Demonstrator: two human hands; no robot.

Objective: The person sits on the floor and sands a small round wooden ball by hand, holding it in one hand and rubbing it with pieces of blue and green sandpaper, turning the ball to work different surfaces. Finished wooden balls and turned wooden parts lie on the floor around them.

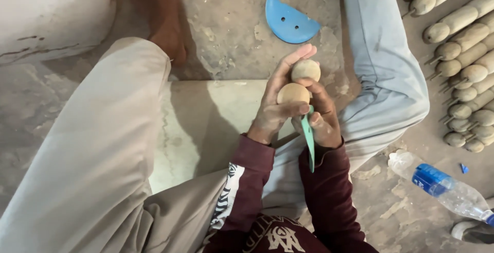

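My left hand (271,110) is wrapped around a tan clay piece (294,93) with two rounded lobes, its upper lobe (306,70) showing between my fingertips. My right hand (320,116) presses on the same clay piece from the right side. A thin green flat tool (310,145) runs down from under my right hand toward my wrist, pinned in that hand. Both hands hover above a pale stone slab (216,119) between my knees. Maroon sleeves cover both forearms.
A blue half-round scraper (289,22) lies on the dusty floor beyond my hands. Rows of several shaped clay pieces (465,73) lie at the right. A clear plastic bottle (442,186) with a blue label lies at lower right. A bare foot (164,21) is at top.
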